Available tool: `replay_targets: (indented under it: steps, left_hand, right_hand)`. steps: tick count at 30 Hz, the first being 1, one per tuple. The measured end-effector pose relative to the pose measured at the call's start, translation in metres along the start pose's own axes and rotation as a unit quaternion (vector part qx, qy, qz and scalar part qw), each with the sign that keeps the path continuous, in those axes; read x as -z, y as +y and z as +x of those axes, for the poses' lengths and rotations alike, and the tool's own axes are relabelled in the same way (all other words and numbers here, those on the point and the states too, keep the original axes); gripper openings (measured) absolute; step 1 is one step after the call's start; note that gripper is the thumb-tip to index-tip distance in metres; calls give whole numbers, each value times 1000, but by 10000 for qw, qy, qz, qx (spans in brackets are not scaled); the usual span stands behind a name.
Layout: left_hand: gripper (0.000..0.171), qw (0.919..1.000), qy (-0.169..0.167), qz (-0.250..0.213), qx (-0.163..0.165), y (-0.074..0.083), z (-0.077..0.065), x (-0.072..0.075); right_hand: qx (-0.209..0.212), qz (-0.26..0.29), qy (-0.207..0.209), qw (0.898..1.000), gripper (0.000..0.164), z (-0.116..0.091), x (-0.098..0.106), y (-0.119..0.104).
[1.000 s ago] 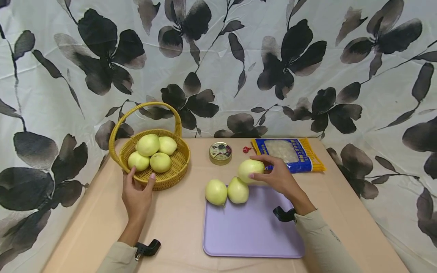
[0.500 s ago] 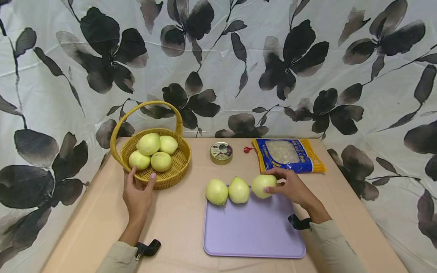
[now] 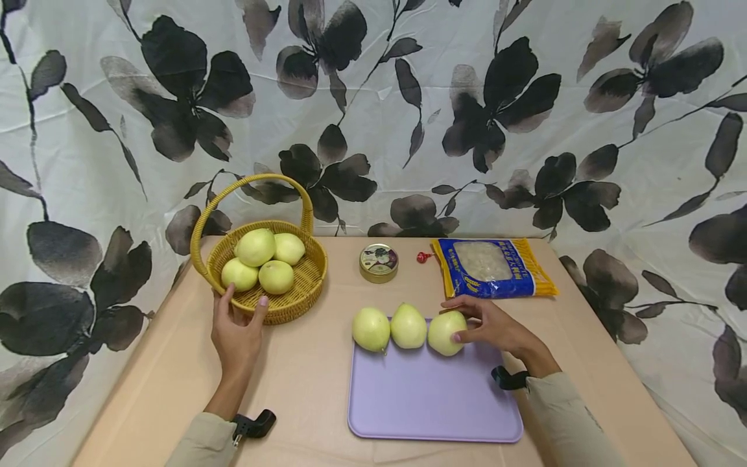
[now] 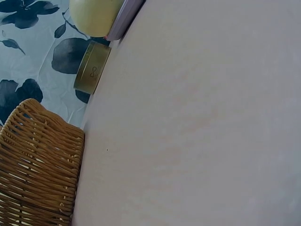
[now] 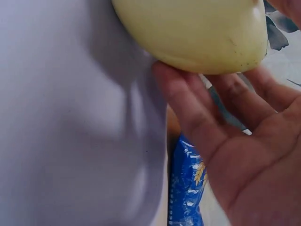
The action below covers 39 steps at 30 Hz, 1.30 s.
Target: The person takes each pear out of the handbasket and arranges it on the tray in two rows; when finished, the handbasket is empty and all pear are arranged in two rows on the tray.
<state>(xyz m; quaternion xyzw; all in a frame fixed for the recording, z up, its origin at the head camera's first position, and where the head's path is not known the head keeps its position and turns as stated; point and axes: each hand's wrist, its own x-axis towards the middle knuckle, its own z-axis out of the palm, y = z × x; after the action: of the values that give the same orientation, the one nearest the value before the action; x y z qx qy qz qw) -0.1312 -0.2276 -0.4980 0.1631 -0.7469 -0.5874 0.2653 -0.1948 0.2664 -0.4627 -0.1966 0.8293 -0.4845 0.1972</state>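
Observation:
In the head view, a yellow wicker basket [image 3: 294, 311] with a tall handle holds several pale yellow-green fruits [image 3: 255, 248]. My left hand [image 3: 236, 337] grips its near side, index fingertip at the rim and thumb against the front wall. The left wrist view shows the basket wall [image 4: 40, 174] but no hand. My right hand [image 3: 496, 331] holds a similar fruit [image 3: 445, 334] between thumb and fingers at the back edge of a purple tray [image 3: 434, 402]. Fingers [image 5: 188, 103] lie along this fruit's side in the right wrist view. Two more fruits [image 3: 370, 329] sit left of it in a row.
A round gold tin [image 3: 379, 263] stands behind the tray. To its right lie a small red item [image 3: 423, 257] and a blue and yellow plastic packet [image 3: 493, 267]. A floral cloth [image 3: 373, 117] hangs behind the table [image 3: 303, 389].
My right hand has brought its fruit from above the middle one, first to the right and down, then slightly lower, beside the other two on the tray. My left hand stays at the basket.

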Motion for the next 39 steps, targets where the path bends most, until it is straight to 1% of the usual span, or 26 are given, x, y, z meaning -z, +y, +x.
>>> replay_targets:
  steps: [3, 7, 11, 14, 17, 20, 23, 26, 32, 36, 39]
  left_hand:
    - [81, 10000, -2, -91, -26, -1, 0, -1]
    - [82, 9999, -31, -147, -53, -1, 0, -2]
    - [81, 10000, -20, -78, -45, 0, 0, -1]
    - [81, 10000, -13, -48, -40, 1, 0, 0]
    - [81, 10000, -19, -54, -34, 2, 0, 0]
    - [81, 10000, -25, -90, -13, 3, 1, 0]
    - [82, 9999, -17, -123, 32, 2, 2, -1]
    - [82, 9999, -14, -109, 53, 2, 2, 0]
    - [83, 9999, -50, -93, 86, 1, 1, 0]
    - [83, 9999, -41, -108, 127, 1, 2, 0]
    - [83, 9999, -32, -85, 142, 0, 2, 0]
  right_hand:
    - [53, 221, 194, 9996, 61, 0, -1, 3]
    - [13, 263, 622, 9977, 56, -4, -2, 5]
    - [57, -48, 914, 9958, 54, -9, -5, 5]
    - [216, -306, 1090, 9933, 50, -13, -9, 5]
    - [335, -442, 1224, 9909, 47, -16, -14, 3]
    - [346, -308, 1199, 9917, 52, -17, -18, 1]
    - [261, -41, 1113, 9934, 66, -18, -22, 1]
    - [293, 184, 1022, 9942, 77, -17, -25, 2]
    - [415, 283, 858, 9950, 74, -15, -24, 6]
    - [311, 282, 794, 9960, 75, -16, -22, 7]
    - [259, 255, 821, 9960, 78, -18, -21, 3]
